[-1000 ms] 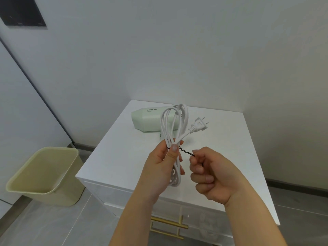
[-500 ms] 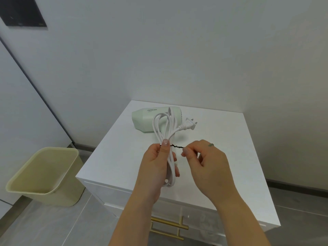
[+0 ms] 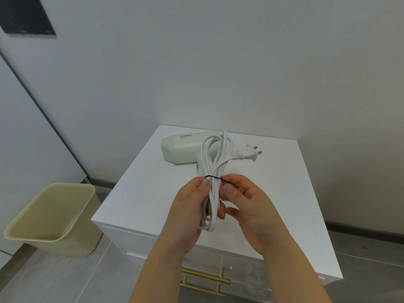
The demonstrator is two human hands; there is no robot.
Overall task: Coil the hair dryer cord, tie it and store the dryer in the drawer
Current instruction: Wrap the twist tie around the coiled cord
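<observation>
The left hand [image 3: 192, 206] grasped the coiled white cord [image 3: 215, 171] while the right hand [image 3: 247, 206] pinched the black twist tie [image 3: 225, 181] around it.

The light on my feed is soft, even and cool; I can pick out no single source. The white worktop [image 3: 140, 193] runs bright, almost textureless, and the hair dryer [image 3: 181, 149] casts only a faint shadow on it. The wall [image 3: 240, 73] dims toward the right corner. A darker shadow hugs the bin [image 3: 50, 217] on the floor [image 3: 65, 281]. Focus is fair at centre: the black tie [image 3: 228, 182] reads clearly against the white cord [image 3: 213, 200], though the outlines of the left hand [image 3: 190, 206] and right hand [image 3: 249, 213] are slightly soft. Straight lines lean and bow near the left edge.
</observation>
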